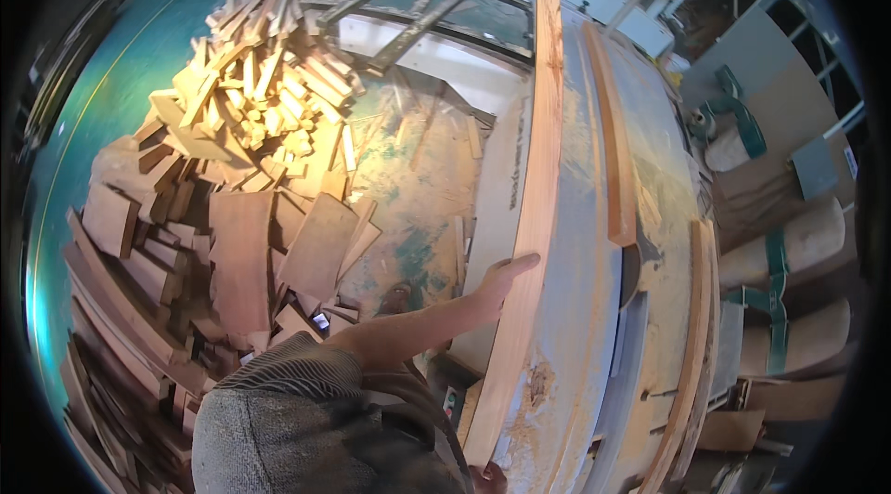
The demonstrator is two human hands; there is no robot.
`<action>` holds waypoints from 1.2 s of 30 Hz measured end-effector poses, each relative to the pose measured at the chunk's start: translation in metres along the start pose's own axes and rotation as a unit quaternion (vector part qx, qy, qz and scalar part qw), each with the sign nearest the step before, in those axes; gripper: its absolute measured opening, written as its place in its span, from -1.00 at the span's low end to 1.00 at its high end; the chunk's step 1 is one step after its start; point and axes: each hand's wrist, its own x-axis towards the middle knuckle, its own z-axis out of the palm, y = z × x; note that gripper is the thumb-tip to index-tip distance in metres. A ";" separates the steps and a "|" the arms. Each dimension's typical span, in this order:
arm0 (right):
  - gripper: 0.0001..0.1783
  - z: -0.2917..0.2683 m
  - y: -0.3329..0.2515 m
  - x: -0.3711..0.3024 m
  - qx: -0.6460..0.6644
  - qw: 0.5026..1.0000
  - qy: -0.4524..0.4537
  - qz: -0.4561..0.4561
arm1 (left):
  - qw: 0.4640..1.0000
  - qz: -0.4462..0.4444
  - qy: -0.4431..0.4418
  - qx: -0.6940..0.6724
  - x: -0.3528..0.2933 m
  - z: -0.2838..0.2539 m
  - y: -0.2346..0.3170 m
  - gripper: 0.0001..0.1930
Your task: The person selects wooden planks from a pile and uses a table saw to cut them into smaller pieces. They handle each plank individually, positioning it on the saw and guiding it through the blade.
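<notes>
A long, pale wooden board [538, 169] lies lengthwise along the left side of a metal saw table [580, 308]. My left hand [497, 288] is closed around the board's left edge about midway along its near half, with the thumb on the top face. At the board's near end is my right hand [489, 478], its fingers curled against the end; the lower edge of the picture cuts off part of it. To the right, a second, shorter wooden strip [613, 141] rests on the table, its near end beside a dark curved part [631, 276].
A large heap of wooden offcuts [251, 113] covers the floor at left, with bigger brown boards [241, 262] nearer me. A metal frame [418, 11] extends from the table's far end. More long strips [691, 355] lie along the right side. Curved panels with green straps [780, 280] stand beyond.
</notes>
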 end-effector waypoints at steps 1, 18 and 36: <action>-0.41 -0.002 0.035 0.000 -0.054 0.998 -0.030 -0.031 | 1.000 0.024 0.007 -0.010 -0.005 -0.013 0.007 -0.52; -0.51 0.123 -0.245 0.298 0.048 0.903 -0.339 0.259 | 0.936 0.199 0.276 -0.088 -0.037 -0.237 0.272 -0.57; -0.62 0.269 -0.494 0.393 -0.152 0.888 -0.314 -0.299 | 0.717 0.317 0.386 0.487 -0.031 -0.321 0.304 -0.45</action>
